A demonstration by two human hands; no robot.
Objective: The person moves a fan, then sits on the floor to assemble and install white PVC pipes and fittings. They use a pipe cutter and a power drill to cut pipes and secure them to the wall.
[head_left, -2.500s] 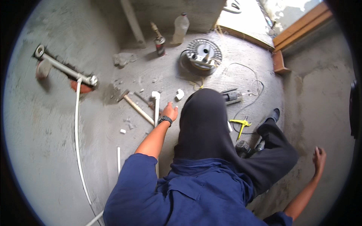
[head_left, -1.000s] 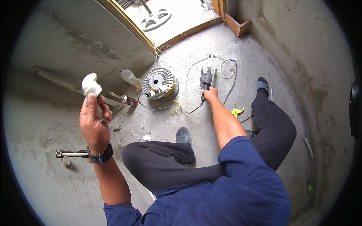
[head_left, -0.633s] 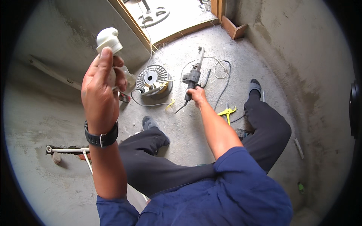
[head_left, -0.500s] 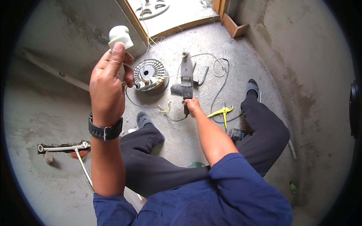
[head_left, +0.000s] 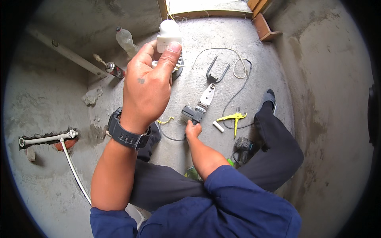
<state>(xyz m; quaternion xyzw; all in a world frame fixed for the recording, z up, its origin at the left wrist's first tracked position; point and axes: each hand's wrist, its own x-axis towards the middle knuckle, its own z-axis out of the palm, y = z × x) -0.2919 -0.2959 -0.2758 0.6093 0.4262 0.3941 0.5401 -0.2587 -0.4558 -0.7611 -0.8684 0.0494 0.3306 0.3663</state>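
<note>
Concrete floor: yellow cutter just beside short white tube; dark U-shaped piece, looping cable, clear bottle.

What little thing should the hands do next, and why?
Perhaps bring the white fitting and the grey tool closer together: the left hand holds the fitting up, the right hand grips the tool at its rear end, and the two things are apart.
</note>
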